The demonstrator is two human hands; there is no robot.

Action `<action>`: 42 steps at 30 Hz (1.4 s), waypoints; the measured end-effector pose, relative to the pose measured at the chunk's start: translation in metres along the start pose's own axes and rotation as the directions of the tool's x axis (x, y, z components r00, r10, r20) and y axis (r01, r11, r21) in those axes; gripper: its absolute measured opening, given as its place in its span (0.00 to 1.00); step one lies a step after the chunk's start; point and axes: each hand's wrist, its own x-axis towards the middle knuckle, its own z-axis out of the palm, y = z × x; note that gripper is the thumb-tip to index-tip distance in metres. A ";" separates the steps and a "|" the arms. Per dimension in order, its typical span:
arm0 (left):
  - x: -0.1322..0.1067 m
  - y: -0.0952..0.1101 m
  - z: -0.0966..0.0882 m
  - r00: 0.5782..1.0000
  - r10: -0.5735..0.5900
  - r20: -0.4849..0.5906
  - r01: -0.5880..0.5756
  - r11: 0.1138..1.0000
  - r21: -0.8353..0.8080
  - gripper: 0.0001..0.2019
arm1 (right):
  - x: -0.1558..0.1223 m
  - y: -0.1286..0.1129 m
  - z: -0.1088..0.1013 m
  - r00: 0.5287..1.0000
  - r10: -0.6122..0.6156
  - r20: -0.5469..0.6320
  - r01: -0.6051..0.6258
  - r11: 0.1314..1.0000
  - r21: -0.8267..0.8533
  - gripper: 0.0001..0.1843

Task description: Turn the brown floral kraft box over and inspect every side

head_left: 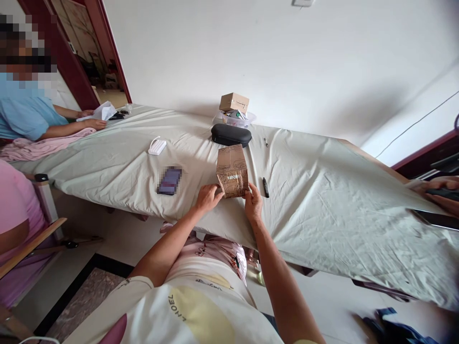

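A brown printed cardboard box [232,172] is between my two hands at the near edge of the cloth-covered table. My left hand [208,198] grips its lower left corner, thumb against the side. On the lower right corner, the fingers of my right hand [253,200] are closed. What the box contains is hidden. Just right of it lies a black marker pen [266,187]. Behind the box rests a black zippered case [231,135]. A phone [169,181] lies to the left of my left hand.
A pale green cloth [304,200] covers the table. A white power bank [157,146] lies at left. At the wall, a small carton [234,102] sits on a clear plastic tub [219,118]. A person in blue [27,110] handles something white; another person's hand [444,184] is at right.
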 end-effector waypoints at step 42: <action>0.001 -0.017 0.004 0.964 -0.263 -0.035 0.252 0.949 -0.187 0.17 | -0.006 -0.018 -0.009 0.990 0.085 0.109 -0.069 0.987 -0.144 0.38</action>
